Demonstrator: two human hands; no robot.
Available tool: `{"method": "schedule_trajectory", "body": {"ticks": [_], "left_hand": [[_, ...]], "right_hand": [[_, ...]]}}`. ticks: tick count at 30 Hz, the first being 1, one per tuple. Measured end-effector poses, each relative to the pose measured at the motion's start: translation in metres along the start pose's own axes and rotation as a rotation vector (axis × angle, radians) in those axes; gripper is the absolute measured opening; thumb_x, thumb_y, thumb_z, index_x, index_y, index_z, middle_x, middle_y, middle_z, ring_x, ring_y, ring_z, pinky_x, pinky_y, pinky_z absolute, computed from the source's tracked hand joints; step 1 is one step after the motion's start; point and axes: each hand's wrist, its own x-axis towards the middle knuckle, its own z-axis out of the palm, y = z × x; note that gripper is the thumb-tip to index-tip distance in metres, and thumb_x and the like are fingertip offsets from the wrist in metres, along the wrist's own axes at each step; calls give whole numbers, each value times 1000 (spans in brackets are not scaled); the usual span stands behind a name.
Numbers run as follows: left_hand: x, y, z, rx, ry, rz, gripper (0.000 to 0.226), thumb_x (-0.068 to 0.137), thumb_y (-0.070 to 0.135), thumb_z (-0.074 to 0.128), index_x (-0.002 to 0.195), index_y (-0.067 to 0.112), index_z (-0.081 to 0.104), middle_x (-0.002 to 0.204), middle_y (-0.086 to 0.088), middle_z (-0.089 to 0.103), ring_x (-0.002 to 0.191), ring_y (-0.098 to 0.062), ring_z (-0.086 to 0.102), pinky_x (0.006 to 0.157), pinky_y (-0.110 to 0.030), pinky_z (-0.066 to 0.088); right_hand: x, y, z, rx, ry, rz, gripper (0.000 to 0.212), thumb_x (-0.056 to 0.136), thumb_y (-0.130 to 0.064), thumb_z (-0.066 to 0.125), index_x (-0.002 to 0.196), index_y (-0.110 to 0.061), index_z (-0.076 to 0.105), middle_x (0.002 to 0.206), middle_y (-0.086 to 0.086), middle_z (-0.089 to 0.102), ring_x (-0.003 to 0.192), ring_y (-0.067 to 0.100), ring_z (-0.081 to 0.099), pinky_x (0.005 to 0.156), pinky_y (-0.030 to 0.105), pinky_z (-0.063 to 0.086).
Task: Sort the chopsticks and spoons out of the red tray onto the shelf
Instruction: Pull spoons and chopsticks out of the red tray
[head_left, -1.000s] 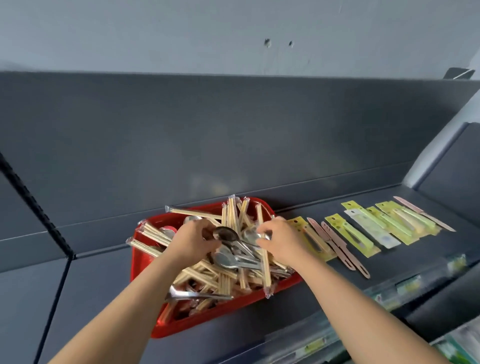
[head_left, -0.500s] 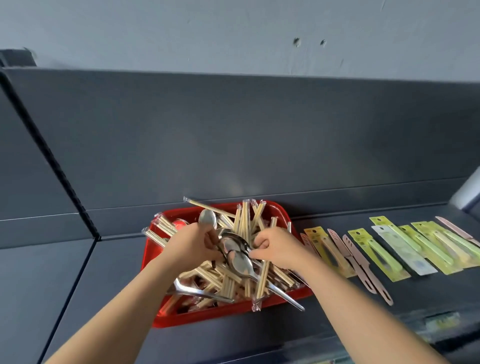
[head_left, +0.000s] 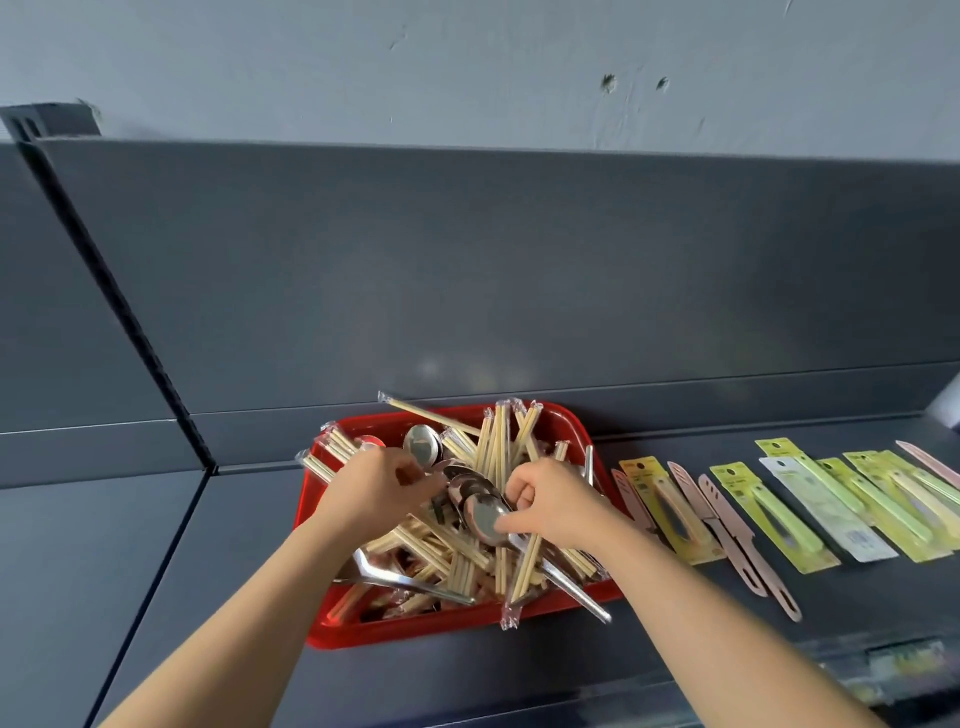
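Nearest, the red plastic tray (head_left: 415, 631) sits on the dark grey metal shelf (head_left: 493, 675), full of pale wooden chopsticks (head_left: 497, 447) in clear wrappers. Over its middle my left hand (head_left: 382, 491) has the fingers curled on a stack of shiny metal spoons (head_left: 480, 512), and my right hand (head_left: 558, 506) pinches the front bowl of this stack between thumb and fingers. To the right, beside the tray, yellow-green packets (head_left: 774, 512) lie in a row. Behind stands the grey back panel (head_left: 519, 260).
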Motion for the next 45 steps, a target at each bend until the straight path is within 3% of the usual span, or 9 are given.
{"method": "schedule_trajectory", "body": {"ticks": [4, 10, 17, 25, 33, 36, 39, 43, 45], "left_hand": [[3, -1, 0, -62, 29, -127, 44, 94, 42, 51, 70, 7, 63, 58, -1, 66, 51, -19, 59, 51, -28, 44], [17, 16, 6, -145, -121, -361, 62, 76, 65, 62, 65, 4, 66, 55, -6, 70, 45, -18, 64, 58, -31, 58], [31, 15, 4, -225, -195, -491, 43, 78, 48, 73, 67, 7, 64, 51, -1, 67, 31, -9, 43, 38, -18, 32], [24, 25, 8, -495, -362, -584, 42, 92, 40, 60, 76, 1, 66, 47, -1, 65, 25, -6, 34, 33, -14, 26], [27, 33, 17, -534, -287, -619, 35, 82, 34, 73, 64, 6, 62, 39, 2, 58, 22, -4, 35, 29, -12, 26], [28, 31, 18, -528, -311, -642, 31, 84, 23, 71, 59, 7, 60, 33, 4, 50, 22, -4, 32, 29, -11, 25], [28, 25, 19, -471, -323, -612, 39, 85, 18, 68, 50, 10, 54, 33, 4, 42, 24, -6, 30, 31, -12, 25], [24, 20, 9, -342, -343, -524, 38, 80, 31, 71, 56, 4, 60, 36, 3, 42, 27, -9, 30, 33, -15, 24], [21, 17, 0, -133, -302, -433, 47, 80, 42, 70, 54, 8, 52, 38, 3, 42, 30, -12, 34, 35, -18, 28]], "right_hand": [[7, -3, -3, -33, 22, 27, 16, 82, -32, 73, 75, -22, 62, 64, -9, 57, 57, 10, 53, 59, 27, 48], [12, -5, -14, 120, 148, 100, 24, 92, -26, 61, 73, -14, 53, 61, -2, 46, 48, 11, 38, 48, 24, 33], [20, -12, -25, 191, 188, 115, 19, 97, -20, 49, 88, -6, 58, 71, 3, 60, 39, 0, 48, 45, 17, 35], [19, -1, -18, 129, 84, 149, 23, 93, -19, 52, 73, -15, 43, 68, 4, 42, 59, 19, 42, 54, 31, 33], [6, 1, -17, 112, -4, 132, 18, 87, -16, 61, 95, 0, 62, 68, 6, 55, 53, 14, 50, 48, 25, 39], [1, 4, -19, 134, -19, 116, 11, 85, -16, 66, 95, -15, 61, 72, 0, 62, 55, 10, 55, 53, 24, 44], [0, 6, -17, 151, -66, 132, 32, 76, -26, 77, 78, -32, 45, 74, -11, 51, 59, 5, 52, 56, 23, 45], [-6, -1, -12, 26, -56, 149, 72, 64, -42, 85, 125, -16, 57, 119, 1, 61, 109, 20, 61, 88, 35, 53], [-8, -7, -9, -88, -36, 125, 61, 63, -46, 84, 107, -12, 60, 102, 4, 63, 90, 20, 63, 75, 33, 53]]}}
